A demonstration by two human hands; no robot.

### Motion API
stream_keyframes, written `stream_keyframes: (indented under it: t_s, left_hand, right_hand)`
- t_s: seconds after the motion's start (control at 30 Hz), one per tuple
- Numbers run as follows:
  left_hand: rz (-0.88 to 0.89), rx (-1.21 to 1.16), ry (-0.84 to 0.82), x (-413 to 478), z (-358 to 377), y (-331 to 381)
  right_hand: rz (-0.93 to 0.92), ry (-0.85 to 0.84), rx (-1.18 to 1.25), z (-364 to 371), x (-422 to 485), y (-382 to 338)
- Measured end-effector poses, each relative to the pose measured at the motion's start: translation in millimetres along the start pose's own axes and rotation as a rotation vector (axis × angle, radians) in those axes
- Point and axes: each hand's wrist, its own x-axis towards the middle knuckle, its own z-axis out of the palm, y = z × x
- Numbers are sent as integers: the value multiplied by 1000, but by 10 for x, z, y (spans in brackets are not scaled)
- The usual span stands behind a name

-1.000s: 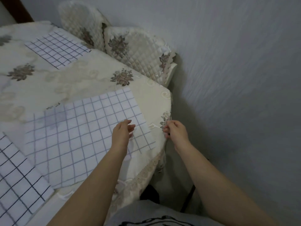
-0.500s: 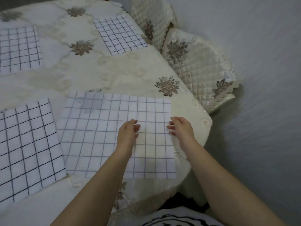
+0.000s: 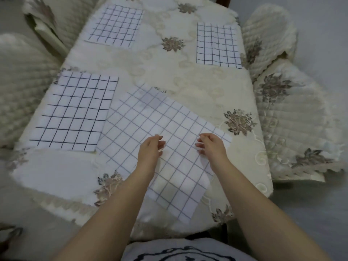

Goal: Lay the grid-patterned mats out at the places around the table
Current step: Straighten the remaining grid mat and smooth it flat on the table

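The nearest grid mat [image 3: 169, 117], white with pale blue lines, lies skewed on the table's near end, one corner hanging over the front edge. My left hand [image 3: 150, 149] rests on its middle, fingers loosely curled and apart. My right hand [image 3: 212, 147] sits near the mat's right corner, its bent fingertips touching the cloth. Neither hand visibly pinches the fabric. A dark-lined mat [image 3: 75, 110] lies flat to the left, its edge touching the near mat. Two more mats lie at the far left [image 3: 114, 25] and far right [image 3: 217, 44].
The table wears a cream embroidered cloth [image 3: 188, 81] with flower motifs. Quilted chair covers stand close along the right side [image 3: 286, 110], the far right [image 3: 269, 27] and the left side [image 3: 22, 76]. Grey floor shows at both lower corners.
My view has swung left, from the table's right corner to its whole top. The near mat has turned from square-on to diagonal under my hands, which stayed on it.
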Motion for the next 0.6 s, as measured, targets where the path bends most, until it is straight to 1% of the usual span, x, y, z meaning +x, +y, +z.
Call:
stream_keyframes:
  t_s: [0.1, 0.17, 0.2, 0.3, 0.4, 0.5, 0.6]
  left_hand:
    - [13, -6, 59, -196, 45, -123]
    - [44, 28, 92, -320, 107, -216]
    - [78, 81, 109, -377, 143, -261]
    - [175, 310, 104, -540, 242, -396]
    - [240, 499, 35, -697, 339, -556]
    - [306, 769, -45, -770, 433, -687]
    - [313, 1128, -117, -826, 536, -782]
  right_hand:
    - [-74, -103, -143, -121, 23, -37]
    - [-216, -192, -333, -231, 39, -66]
    - [-297, -242, -436, -290, 52, -83]
    - [-471, -364, -736, -477, 153, -114]
    - [-600, -439, -1008, -662, 314, -109]
    - [-669, -544, -1177, -758, 382, -111]
    - [-739, -666, -1315, -805, 375, -111]
